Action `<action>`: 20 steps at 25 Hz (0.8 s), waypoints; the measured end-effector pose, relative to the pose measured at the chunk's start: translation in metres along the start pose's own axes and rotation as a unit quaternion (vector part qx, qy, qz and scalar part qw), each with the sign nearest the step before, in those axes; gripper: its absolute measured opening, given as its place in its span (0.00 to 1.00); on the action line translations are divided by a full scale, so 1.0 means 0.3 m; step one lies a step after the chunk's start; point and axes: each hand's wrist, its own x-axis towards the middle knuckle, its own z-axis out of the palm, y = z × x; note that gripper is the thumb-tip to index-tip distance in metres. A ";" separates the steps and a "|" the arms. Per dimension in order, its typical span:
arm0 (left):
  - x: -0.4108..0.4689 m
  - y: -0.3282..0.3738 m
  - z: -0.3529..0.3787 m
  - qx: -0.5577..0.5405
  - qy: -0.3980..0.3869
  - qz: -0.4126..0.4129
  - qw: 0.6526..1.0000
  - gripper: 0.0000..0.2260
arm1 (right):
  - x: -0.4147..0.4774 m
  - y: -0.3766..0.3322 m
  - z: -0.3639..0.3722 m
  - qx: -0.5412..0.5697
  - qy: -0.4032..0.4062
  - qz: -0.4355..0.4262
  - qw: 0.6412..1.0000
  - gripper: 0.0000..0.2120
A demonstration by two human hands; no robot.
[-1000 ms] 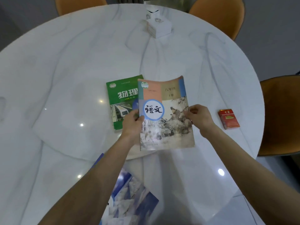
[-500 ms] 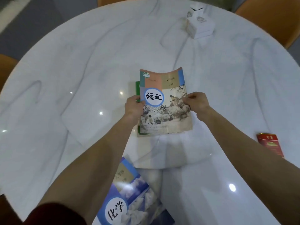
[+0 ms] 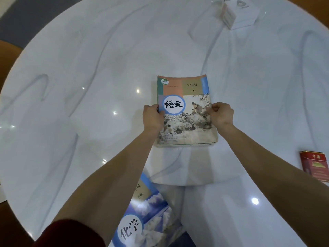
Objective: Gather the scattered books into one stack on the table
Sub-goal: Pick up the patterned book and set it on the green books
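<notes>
A beige picture-cover book lies on the green book at the middle of the round white marble table. It covers the green book almost fully; only a thin green edge shows along the near side. My left hand grips the top book's left edge and my right hand grips its right edge. A blue book with clouds on its cover lies flat near the table's front edge, partly hidden under my left forearm.
A red cigarette pack lies at the right. A white box stands at the far side of the table. A brown chair or floor edge shows at the left.
The beige book has been shifted left and squared over the green book, which is now almost fully covered. The camera has moved closer and lower.
</notes>
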 end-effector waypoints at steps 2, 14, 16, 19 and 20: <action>-0.005 -0.005 0.006 0.040 -0.007 0.000 0.999 0.10 | -0.005 0.005 0.003 -0.013 0.001 -0.005 1.000 0.12; -0.040 -0.004 -0.031 0.165 -0.041 0.046 0.984 0.15 | -0.016 -0.003 -0.011 -0.139 -0.016 -0.048 0.989 0.14; -0.062 -0.009 -0.056 0.185 -0.025 0.053 0.981 0.15 | -0.043 -0.014 -0.020 -0.195 -0.011 -0.084 0.977 0.13; -0.102 -0.015 -0.090 0.232 -0.006 0.079 0.969 0.14 | -0.091 -0.027 -0.032 -0.301 -0.012 -0.167 0.939 0.13; -0.114 -0.015 -0.098 0.247 -0.005 0.093 0.965 0.14 | -0.107 -0.035 -0.039 -0.322 -0.015 -0.192 0.927 0.13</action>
